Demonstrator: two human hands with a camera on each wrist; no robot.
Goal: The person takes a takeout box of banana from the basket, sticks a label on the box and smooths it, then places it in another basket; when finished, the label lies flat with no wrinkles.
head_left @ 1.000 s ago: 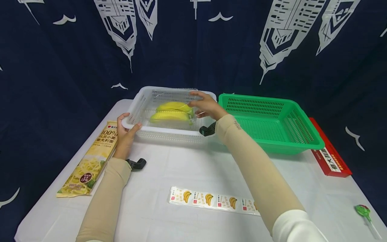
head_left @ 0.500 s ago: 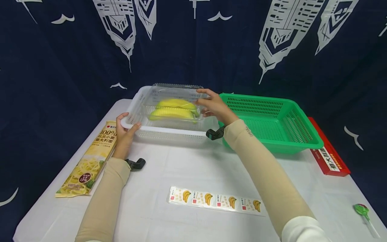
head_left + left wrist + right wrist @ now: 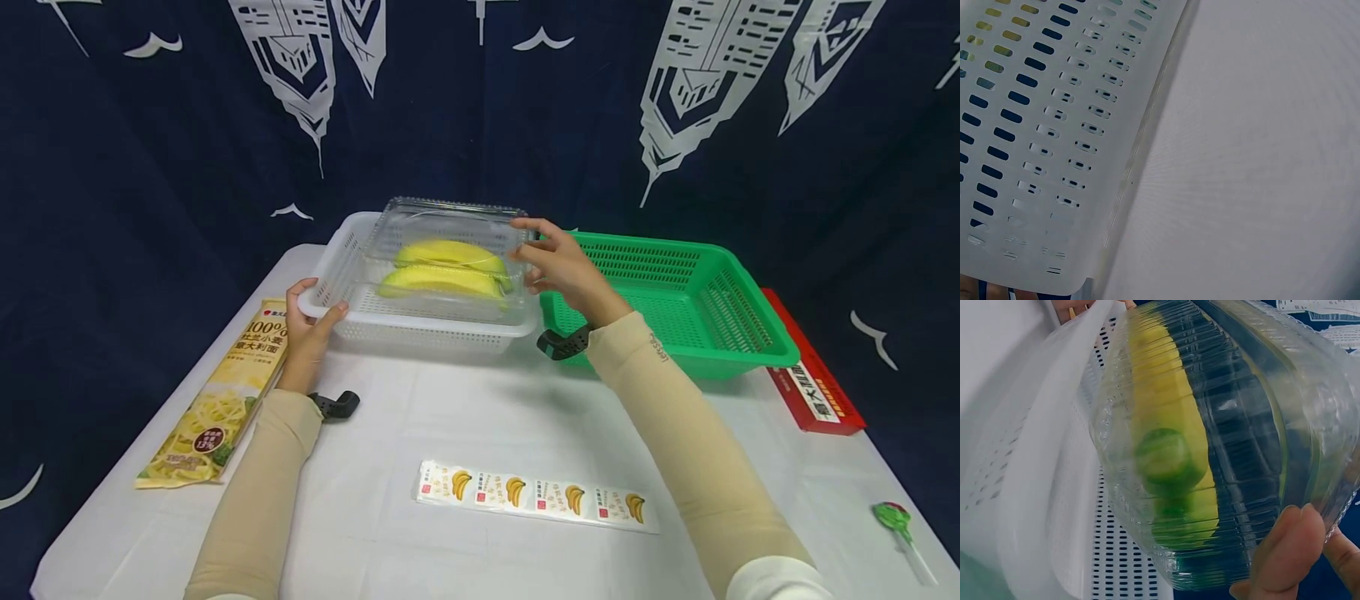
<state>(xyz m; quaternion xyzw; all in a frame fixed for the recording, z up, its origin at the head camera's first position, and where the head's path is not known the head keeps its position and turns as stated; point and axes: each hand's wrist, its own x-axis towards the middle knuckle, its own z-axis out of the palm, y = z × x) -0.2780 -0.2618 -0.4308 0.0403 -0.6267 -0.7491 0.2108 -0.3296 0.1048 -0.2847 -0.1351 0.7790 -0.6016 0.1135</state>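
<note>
Grips the white basket (image 3: 427, 335) with left hand (image 3: 306, 335), pinches the clear box (image 3: 450, 228) of bananas (image 3: 448, 282) over it with right hand (image 3: 562, 268), apparently for lifting, and probably needs a level hold next.

Beige sleeves (image 3: 253, 496), black wrist cameras (image 3: 337, 406)

White table (image 3: 450, 567) bears white basket (image 3: 442, 323), green basket (image 3: 720, 364), packet (image 3: 213, 400), box (image 3: 821, 392), labels (image 3: 536, 497), lollipop (image 3: 892, 517).

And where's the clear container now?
In the head view, the clear container is over the white basket, left of the green basket, its right end held by the right hand.
</note>
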